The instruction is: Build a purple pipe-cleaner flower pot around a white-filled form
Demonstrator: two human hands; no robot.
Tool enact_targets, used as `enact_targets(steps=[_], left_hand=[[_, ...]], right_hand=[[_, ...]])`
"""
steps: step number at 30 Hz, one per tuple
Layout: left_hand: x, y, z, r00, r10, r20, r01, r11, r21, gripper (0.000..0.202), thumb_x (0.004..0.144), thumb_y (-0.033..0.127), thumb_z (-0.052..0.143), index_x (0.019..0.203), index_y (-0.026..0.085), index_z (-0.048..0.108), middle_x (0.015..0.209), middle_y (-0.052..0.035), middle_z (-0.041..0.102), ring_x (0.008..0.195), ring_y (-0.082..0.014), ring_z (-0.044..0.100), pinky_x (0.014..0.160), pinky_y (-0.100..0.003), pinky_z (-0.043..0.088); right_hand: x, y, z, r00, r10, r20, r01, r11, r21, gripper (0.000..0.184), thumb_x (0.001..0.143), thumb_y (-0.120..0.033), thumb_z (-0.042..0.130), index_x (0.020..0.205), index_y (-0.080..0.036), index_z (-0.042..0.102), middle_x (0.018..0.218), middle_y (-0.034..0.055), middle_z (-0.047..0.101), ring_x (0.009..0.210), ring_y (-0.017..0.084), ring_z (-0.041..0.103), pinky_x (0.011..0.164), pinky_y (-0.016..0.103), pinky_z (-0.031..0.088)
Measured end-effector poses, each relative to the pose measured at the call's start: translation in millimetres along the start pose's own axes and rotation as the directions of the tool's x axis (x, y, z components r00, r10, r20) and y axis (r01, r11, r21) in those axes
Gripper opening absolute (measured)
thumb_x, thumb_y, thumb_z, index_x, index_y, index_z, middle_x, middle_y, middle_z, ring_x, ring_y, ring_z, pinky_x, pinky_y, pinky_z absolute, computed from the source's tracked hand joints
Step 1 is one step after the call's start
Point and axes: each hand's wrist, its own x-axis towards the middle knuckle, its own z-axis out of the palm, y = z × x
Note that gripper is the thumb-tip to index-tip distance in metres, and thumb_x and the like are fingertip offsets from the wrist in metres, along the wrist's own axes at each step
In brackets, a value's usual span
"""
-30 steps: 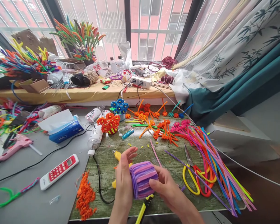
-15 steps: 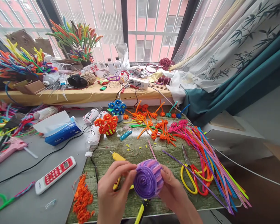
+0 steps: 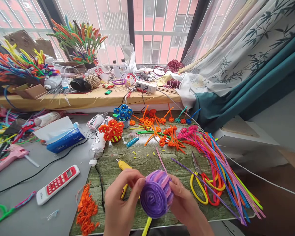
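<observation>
Between my two hands is a small round pot (image 3: 153, 200) made of purple and pink pipe cleaners, its spiral-coiled purple base turned toward me. My left hand (image 3: 123, 200) pinches its left edge between thumb and fingers. On the other side, my right hand (image 3: 185, 203) grips the striped wall, with the thumb on the outside. Partly hidden behind my left hand lies a yellow glue gun (image 3: 124, 165). A yellow-handled tool (image 3: 147, 226) lies below the pot, its other end covered. One pink pipe cleaner (image 3: 160, 159) rests just beyond the pot.
Scissors (image 3: 198, 183) and a bundle of colourful pipe cleaners (image 3: 226, 170) lie at right. Orange scraps (image 3: 87, 213), a red-and-white phone handset (image 3: 58, 184) and a tissue pack (image 3: 64, 137) are at left. Pots of orange flowers (image 3: 112, 131) and blue flowers (image 3: 123, 114) stand behind.
The pot has tipped and dropped slightly toward me, so more of its striped wall shows above the base. Both hands keep hold, the left having shifted a little.
</observation>
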Motion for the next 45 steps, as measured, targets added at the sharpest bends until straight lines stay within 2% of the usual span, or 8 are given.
enact_targets(steps=[5,9,15,20,26,35,41,45], left_hand=[[3.2,-12.9,-8.9,0.959,-0.178,-0.218,0.202,0.975,0.088,0.03,0.1,0.046,0.053,0.078,0.024,0.058,0.068,0.0059,0.063,0.057,-0.0107,0.057,0.056,-0.019,0.045],[10.1,-35.1,-28.4,0.941,-0.081,-0.33,0.2,0.917,0.345,0.048,0.094,0.049,0.06,0.055,0.022,0.052,0.049,0.0047,0.048,0.046,-0.0112,0.04,0.051,-0.027,0.027],[-2.6,-22.3,-5.9,0.985,0.175,0.009,-0.163,0.896,0.412,0.021,0.093,0.045,0.067,0.108,0.031,0.066,0.109,0.0005,0.068,0.083,-0.0144,0.066,0.078,-0.024,0.048],[-15.4,-2.8,33.4,0.946,0.305,0.113,-0.321,0.821,0.472,0.026,0.098,0.051,0.058,0.09,0.026,0.054,0.082,0.0024,0.06,0.072,-0.0162,0.056,0.07,-0.027,0.041],[-8.8,-9.4,40.5,0.902,0.361,0.236,-0.432,0.77,0.47,0.023,0.101,0.04,0.053,0.083,0.025,0.051,0.071,0.0025,0.054,0.063,-0.0169,0.049,0.062,-0.029,0.032],[-12.2,6.2,47.8,0.969,0.132,0.208,-0.168,0.971,0.168,0.026,0.101,0.025,0.048,0.075,0.024,0.047,0.066,0.0034,0.049,0.055,-0.0126,0.035,0.057,-0.027,0.027],[-7.7,8.4,34.0,0.977,-0.134,0.165,0.158,0.977,-0.145,0.038,0.096,0.046,0.06,0.068,0.022,0.054,0.061,0.0026,0.044,0.056,-0.0112,0.039,0.05,-0.024,0.033],[4.4,-2.1,11.8,0.967,-0.254,0.033,0.249,0.903,-0.351,0.052,0.098,0.065,0.045,0.067,0.025,0.033,0.058,0.0064,0.025,0.044,-0.0104,0.024,0.038,-0.023,0.03]], right_hand=[[-1.2,-3.6,-4.3,0.998,-0.021,-0.064,0.02,1.0,-0.009,0.03,0.071,-0.044,0.09,0.093,-0.025,0.084,0.079,0.0048,0.081,0.078,0.024,0.077,0.089,0.04,0.058],[-1.3,-9.1,-9.2,0.989,-0.072,-0.13,0.069,0.997,-0.028,0.03,0.071,-0.044,0.091,0.093,-0.025,0.084,0.083,0.006,0.082,0.079,0.025,0.077,0.09,0.043,0.058],[1.7,-12.2,-11.2,0.972,-0.149,-0.18,0.14,0.988,-0.061,0.033,0.074,-0.046,0.089,0.097,-0.024,0.083,0.086,0.0068,0.083,0.082,0.026,0.078,0.092,0.042,0.058],[1.3,-12.5,-10.8,0.967,-0.187,-0.175,0.17,0.98,-0.107,0.039,0.077,-0.048,0.086,0.107,-0.022,0.082,0.096,0.0102,0.083,0.093,0.028,0.077,0.095,0.043,0.057],[-5.2,-22.2,-17.4,0.97,-0.188,-0.157,0.163,0.974,-0.159,0.038,0.077,-0.042,0.088,0.108,-0.02,0.082,0.101,0.0111,0.082,0.103,0.03,0.075,0.1,0.044,0.054],[-6.5,-25.4,-27.0,0.975,-0.153,-0.161,0.135,0.984,-0.119,0.038,0.076,-0.042,0.089,0.104,-0.019,0.082,0.099,0.0108,0.082,0.099,0.029,0.076,0.097,0.044,0.055],[-2.9,-23.8,-31.1,0.961,-0.166,-0.222,0.161,0.986,-0.04,0.036,0.072,-0.044,0.091,0.1,-0.022,0.083,0.092,0.0091,0.083,0.091,0.028,0.078,0.093,0.045,0.057],[-1.7,-23.2,-36.4,0.942,-0.189,-0.278,0.198,0.98,0.005,0.031,0.073,-0.043,0.091,0.097,-0.026,0.084,0.093,0.0068,0.084,0.085,0.025,0.078,0.089,0.043,0.059]])
